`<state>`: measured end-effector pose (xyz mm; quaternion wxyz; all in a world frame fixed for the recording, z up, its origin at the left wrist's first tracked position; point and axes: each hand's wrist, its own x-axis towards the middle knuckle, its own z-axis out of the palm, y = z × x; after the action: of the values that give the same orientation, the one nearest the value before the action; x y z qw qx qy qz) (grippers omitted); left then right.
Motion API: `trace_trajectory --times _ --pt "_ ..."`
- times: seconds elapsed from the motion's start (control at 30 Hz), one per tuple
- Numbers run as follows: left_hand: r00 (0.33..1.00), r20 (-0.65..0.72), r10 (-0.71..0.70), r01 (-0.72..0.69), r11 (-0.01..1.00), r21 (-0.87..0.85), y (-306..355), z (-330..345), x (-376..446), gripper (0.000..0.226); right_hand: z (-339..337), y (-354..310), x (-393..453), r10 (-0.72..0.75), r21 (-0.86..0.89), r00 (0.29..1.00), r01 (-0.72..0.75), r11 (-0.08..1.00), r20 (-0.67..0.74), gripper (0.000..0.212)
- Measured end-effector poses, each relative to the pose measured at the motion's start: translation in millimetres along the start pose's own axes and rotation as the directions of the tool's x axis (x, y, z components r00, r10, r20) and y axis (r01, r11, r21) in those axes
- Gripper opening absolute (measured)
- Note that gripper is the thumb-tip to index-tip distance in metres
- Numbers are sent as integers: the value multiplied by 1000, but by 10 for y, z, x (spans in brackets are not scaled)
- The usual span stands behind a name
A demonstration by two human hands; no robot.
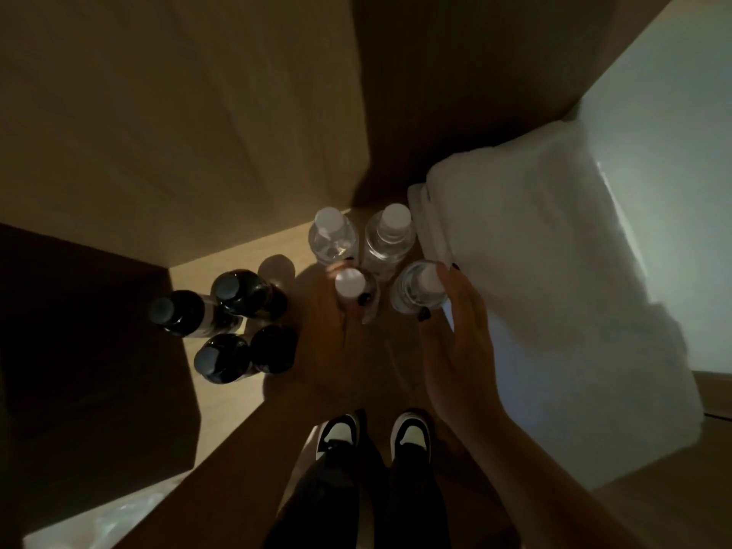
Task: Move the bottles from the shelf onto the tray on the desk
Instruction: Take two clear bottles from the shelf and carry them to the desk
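Several clear water bottles with white caps stand on a dim wooden shelf (277, 247). My left hand (336, 330) wraps around the front left clear bottle (350, 283). My right hand (459, 330) curls around the front right clear bottle (420, 287). Two more clear bottles stand behind them, one on the left (330, 231) and one on the right (390, 235). Several dark bottles (229, 311) stand in a cluster to the left. The tray and the desk are out of view.
A stack of white folded cloth (554, 291) fills the shelf's right side, close against my right hand. Wooden walls close in the shelf at the back and left. My two shoes (372, 433) show below the shelf's front edge.
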<state>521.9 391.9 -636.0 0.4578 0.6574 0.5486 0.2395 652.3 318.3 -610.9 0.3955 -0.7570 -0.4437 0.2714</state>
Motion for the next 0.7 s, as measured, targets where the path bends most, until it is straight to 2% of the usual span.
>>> trace_trajectory --times 0.07,0.13,0.2,0.23,0.3,0.43,0.5,0.6,0.7 --pt "999 -35 15 -16 999 -38 23 -60 21 28 28 84 -3 -1 -37 1000 0 999 -7 55" --pt "996 -81 -33 28 998 -53 -3 -114 19 19 6 80 12 -51 -102 999 50 994 -8 55" --pt "991 -103 -90 75 987 -141 -11 -174 -16 21 -35 83 28 -288 -296 955 257 920 -66 50" --pt "986 -114 -119 94 975 -203 21 -215 -25 18 -52 93 40 -436 -374 899 391 841 -42 47" --pt "975 -133 -180 127 934 -334 72 -291 -10 11 -58 65 37 -569 -408 821 536 739 48 46" --pt "925 -247 -287 161 888 -431 284 -503 101 17 69 -27 -51 -503 -323 839 543 775 205 53" --pt "892 -278 -356 192 856 -480 351 -604 143 18 143 -39 -60 -442 -276 863 499 822 243 64" --pt "873 -252 -418 233 810 -538 425 -744 165 22 174 -82 -13 -370 -272 894 432 860 252 87" --pt "836 -174 -521 330 729 -600 484 -869 213 36 202 -97 45 -383 -312 899 433 846 211 93"
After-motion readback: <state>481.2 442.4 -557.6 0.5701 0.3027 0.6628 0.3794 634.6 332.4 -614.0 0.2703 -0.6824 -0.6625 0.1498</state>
